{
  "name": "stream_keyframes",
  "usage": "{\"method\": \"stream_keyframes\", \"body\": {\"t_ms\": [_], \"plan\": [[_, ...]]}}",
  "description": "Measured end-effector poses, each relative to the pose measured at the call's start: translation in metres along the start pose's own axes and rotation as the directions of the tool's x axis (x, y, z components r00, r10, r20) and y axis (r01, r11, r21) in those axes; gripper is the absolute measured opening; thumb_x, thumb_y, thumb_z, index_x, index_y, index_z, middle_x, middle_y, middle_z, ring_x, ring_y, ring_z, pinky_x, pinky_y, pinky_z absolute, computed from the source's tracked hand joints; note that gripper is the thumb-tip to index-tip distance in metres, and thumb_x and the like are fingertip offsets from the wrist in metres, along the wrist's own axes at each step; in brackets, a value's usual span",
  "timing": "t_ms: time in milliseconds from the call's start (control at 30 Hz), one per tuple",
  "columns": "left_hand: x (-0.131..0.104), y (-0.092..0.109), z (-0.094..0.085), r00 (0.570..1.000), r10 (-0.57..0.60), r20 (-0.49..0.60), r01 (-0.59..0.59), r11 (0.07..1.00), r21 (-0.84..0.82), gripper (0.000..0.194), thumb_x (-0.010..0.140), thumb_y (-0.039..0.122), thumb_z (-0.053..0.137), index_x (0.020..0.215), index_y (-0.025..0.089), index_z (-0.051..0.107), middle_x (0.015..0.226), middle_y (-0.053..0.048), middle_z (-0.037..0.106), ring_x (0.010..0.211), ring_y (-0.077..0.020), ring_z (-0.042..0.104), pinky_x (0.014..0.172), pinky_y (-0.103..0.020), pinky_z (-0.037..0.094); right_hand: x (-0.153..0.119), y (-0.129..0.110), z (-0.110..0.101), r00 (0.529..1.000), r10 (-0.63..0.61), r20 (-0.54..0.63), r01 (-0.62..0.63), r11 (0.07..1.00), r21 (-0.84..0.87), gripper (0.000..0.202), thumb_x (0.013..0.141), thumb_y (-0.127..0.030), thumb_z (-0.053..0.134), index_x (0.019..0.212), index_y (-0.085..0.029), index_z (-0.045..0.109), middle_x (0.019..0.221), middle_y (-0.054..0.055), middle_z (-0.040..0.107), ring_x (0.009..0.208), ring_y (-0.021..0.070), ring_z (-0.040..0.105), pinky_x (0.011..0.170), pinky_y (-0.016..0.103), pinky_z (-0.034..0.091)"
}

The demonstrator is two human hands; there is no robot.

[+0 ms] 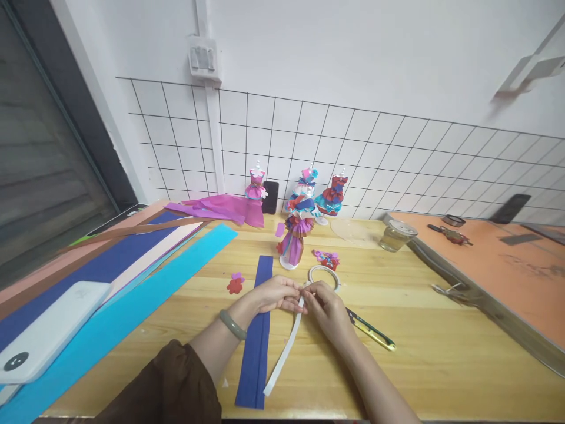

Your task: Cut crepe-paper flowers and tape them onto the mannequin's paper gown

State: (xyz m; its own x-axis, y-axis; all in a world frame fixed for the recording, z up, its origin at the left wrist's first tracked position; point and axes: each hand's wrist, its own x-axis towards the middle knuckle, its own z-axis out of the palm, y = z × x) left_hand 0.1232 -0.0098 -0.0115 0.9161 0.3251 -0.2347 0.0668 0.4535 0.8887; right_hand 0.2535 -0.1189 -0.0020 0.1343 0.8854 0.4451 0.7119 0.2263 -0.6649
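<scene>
A narrow white strip of tape (286,353) hangs down from between my two hands, its lower end at the table's front. My left hand (278,293), with a bangle on its wrist, is closed with fingertips at the strip's upper end. Right beside it, my right hand (327,306) pinches the same end, with fingertips meeting those of the left. Under my left forearm lies a dark blue strip of crepe paper (252,365) with a lengthwise crease. Just behind my right hand is a white roll of tape (324,268), partly hidden. A yellow-and-black utility knife (373,331) lies to the right.
Small dress forms in paper dresses (293,247) stand at the back, near a phone (270,197). Red and purple paper flowers (235,284) lie left of my hands. Long crepe sheets (176,282) and a white power bank (53,330) fill the left; a cup (397,235) stands right.
</scene>
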Motion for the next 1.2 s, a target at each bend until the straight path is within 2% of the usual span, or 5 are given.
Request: {"method": "stream_keyframes", "body": {"t_ms": [167,433,767,933,1200], "plan": [[0.001,0.000,-0.003,1.000,0.019,-0.001,-0.019,0.994,-0.106,0.018,0.071,0.020,0.061,0.083,0.007,0.058,0.082,-0.011,0.064,0.071,-0.0184,0.065,0.075,-0.032,0.049,-0.001,0.004,0.001,0.994,-0.107,0.005,0.107,0.994,-0.011,0.018,0.086,-0.025,0.043,0.086,-0.018,0.060,0.085,0.009,0.056,0.077,0.0177,0.054,0.065,0.030,0.045],[-0.005,0.003,-0.001,0.996,0.039,0.083,-0.022,0.982,-0.190,0.022,0.069,0.019,0.064,0.087,0.013,0.053,0.080,-0.006,0.062,0.075,-0.0182,0.065,0.077,-0.035,0.048,-0.001,0.009,0.002,0.975,-0.220,-0.019,0.219,0.973,-0.071,0.016,0.084,-0.022,0.047,0.090,-0.020,0.062,0.094,0.010,0.057,0.091,0.0209,0.055,0.077,0.036,0.046],[0.000,-0.002,-0.002,0.998,0.041,0.055,-0.036,0.996,-0.087,0.022,0.067,0.019,0.063,0.085,0.014,0.051,0.079,-0.004,0.061,0.069,-0.0164,0.065,0.072,-0.035,0.051,-0.002,0.009,0.003,0.990,-0.140,0.005,0.140,0.990,-0.017,0.020,0.086,-0.025,0.045,0.091,-0.019,0.063,0.097,0.011,0.055,0.094,0.0211,0.054,0.080,0.035,0.045],[-0.004,0.004,0.007,0.995,0.074,-0.065,-0.071,0.996,0.047,0.017,0.074,0.019,0.054,0.089,0.013,0.050,0.077,-0.004,0.060,0.062,-0.0150,0.065,0.066,-0.030,0.052,-0.001,0.013,0.003,0.998,-0.065,-0.026,0.066,0.997,0.049,0.024,0.087,-0.029,0.042,0.091,-0.019,0.063,0.097,0.011,0.057,0.097,0.0217,0.053,0.084,0.037,0.042],[0.004,0.004,0.012,0.968,0.136,-0.213,-0.084,0.969,0.234,0.037,0.073,0.005,0.045,0.107,0.018,0.045,0.069,-0.001,0.059,0.057,-0.0119,0.064,0.057,-0.024,0.052,0.001,0.015,0.004,0.992,0.098,-0.075,-0.088,0.987,0.131,0.029,0.085,-0.039,0.043,0.087,-0.018,0.064,0.093,0.010,0.057,0.094,0.0214,0.053,0.084,0.036,0.041]]}}
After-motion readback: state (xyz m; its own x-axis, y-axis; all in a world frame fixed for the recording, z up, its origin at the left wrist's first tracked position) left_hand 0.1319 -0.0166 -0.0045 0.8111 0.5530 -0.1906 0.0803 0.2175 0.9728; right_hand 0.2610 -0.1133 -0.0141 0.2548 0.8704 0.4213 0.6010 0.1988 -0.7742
